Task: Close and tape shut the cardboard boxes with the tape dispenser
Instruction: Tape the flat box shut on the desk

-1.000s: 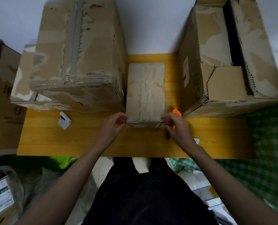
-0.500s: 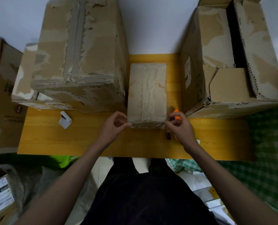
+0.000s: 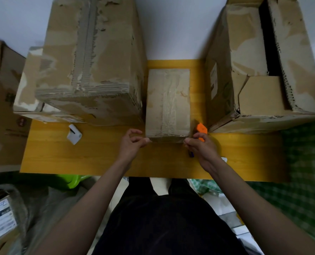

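A small cardboard box [image 3: 167, 103] stands closed in the middle of the yellow table [image 3: 98, 157], with clear tape running along its top seam and a shiny strip across its near top edge. My left hand [image 3: 132, 144] pinches the box's near left corner with thumb and curled fingertips. At the near right corner my right hand [image 3: 201, 147] pinches in the same way. The orange tape dispenser [image 3: 201, 129] lies on the table just behind my right hand, beside the box; nobody holds it and my hand partly hides it.
A large worn box [image 3: 94, 61] stands close on the left and a large box with an open top gap [image 3: 263, 70] on the right, hemming the small box in. A small white object [image 3: 74, 134] lies at the left. More boxes [image 3: 0, 107] stand off the table's left edge.
Both hands have slid from the box's near top edge down its near face to the lower corners. The box and dispenser have stayed in place.
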{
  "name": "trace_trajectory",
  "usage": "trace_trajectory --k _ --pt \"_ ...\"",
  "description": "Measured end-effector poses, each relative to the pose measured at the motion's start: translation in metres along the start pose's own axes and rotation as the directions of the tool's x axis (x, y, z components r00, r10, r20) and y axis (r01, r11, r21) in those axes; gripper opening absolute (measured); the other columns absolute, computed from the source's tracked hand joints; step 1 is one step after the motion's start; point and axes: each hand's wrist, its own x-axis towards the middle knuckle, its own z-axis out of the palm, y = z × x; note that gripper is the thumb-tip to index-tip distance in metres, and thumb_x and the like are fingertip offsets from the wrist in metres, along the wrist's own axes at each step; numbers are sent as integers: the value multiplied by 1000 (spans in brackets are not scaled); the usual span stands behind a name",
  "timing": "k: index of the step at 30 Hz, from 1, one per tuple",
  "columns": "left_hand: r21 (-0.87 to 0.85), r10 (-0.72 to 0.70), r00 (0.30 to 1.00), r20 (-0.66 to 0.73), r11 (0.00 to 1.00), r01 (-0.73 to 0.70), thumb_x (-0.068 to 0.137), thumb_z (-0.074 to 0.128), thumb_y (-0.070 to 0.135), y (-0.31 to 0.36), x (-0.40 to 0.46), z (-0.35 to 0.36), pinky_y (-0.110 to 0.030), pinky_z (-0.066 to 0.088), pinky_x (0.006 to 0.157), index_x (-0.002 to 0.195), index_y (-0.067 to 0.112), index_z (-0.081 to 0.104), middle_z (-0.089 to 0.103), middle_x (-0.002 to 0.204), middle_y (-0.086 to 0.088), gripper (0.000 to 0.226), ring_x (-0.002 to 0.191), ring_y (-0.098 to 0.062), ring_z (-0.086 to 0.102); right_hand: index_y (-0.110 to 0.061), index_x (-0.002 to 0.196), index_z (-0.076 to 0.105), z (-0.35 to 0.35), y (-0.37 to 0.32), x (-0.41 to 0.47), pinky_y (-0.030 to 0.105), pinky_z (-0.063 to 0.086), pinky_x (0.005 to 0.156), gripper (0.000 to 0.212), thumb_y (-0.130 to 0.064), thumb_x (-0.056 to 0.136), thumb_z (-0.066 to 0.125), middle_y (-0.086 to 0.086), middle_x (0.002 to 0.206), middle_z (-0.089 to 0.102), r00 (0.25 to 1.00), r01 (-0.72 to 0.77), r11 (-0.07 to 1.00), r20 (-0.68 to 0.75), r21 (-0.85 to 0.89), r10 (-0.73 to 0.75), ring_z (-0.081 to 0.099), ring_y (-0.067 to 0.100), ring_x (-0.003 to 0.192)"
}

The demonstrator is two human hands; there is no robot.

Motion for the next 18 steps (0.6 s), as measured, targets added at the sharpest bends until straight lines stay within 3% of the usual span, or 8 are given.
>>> trace_trajectory --k 2,3,5,8,10,12,15,18 --pt "93 99 995 -12 991 -97 82 81 13 0 -1 0 -39 57 91 104 18 62 76 83 -5 30 86 -20 73 -9 101 50 -5 6 2 35 56 74 31 1 85 75 15 81 71 986 163 969 -5 -183 -167 70 25 77" --pt "153 152 988 -13 977 -148 82 82 13 1 -1 -1 -36 57 86 104 18 63 74 80 -3 29 84 -19 72 -11 98 51 -7 7 3 37 56 74 30 -4 84 78 13 79 72 960 268 905 14 -331 -279 70 25 76" --pt "293 257 966 14 923 -249 83 81 15 4 -1 -2 -27 55 77 105 18 65 71 80 1 28 81 -13 68 -13 95 54 -10 6 6 32 54 69 31 -11 82 81 9 77 68 889 421 707 102 -569 -447 68 21 76" --pt "469 461 880 115 756 -457 82 82 18 8 1 -7 -12 48 71 111 19 67 64 92 5 34 80 -2 59 -16 98 55 -11 0 9 20 41 60 33 -15 80 82 -1 82 58 771 554 387 278 -737 -574 55 12 73" --pt "544 574 788 223 597 -589 81 82 16 7 5 -10 -9 45 77 115 15 68 56 106 2 37 83 -2 53 -16 102 58 -11 -5 11 18 38 65 33 -18 80 82 -5 92 49 687 620 199 402 -759 -606 47 11 79" --pt "585 623 711 327 457 -670 81 83 17 8 8 -11 -14 48 83 113 11 71 54 114 -1 35 94 -6 55 -16 101 61 -13 -8 15 26 47 73 30 -20 80 82 -3 99 45 633 658 80 493 -748 -596 49 14 89" --pt "605 671 624 400 319 -730 81 82 18 10 14 -11 -30 56 75 103 8 73 57 110 -3 26 92 -14 61 -15 97 59 -15 -12 20 39 53 70 24 -16 82 78 1 100 45 589 681 -26 569 -731 -573 52 18 89" --pt "613 690 555 465 201 -764 83 81 15 10 21 -14 -32 55 67 95 8 68 55 104 -2 18 88 -15 58 -10 92 57 -19 -12 23 34 51 65 22 -9 83 77 5 99 48 517 718 -126 645 -685 -562 51 17 86"
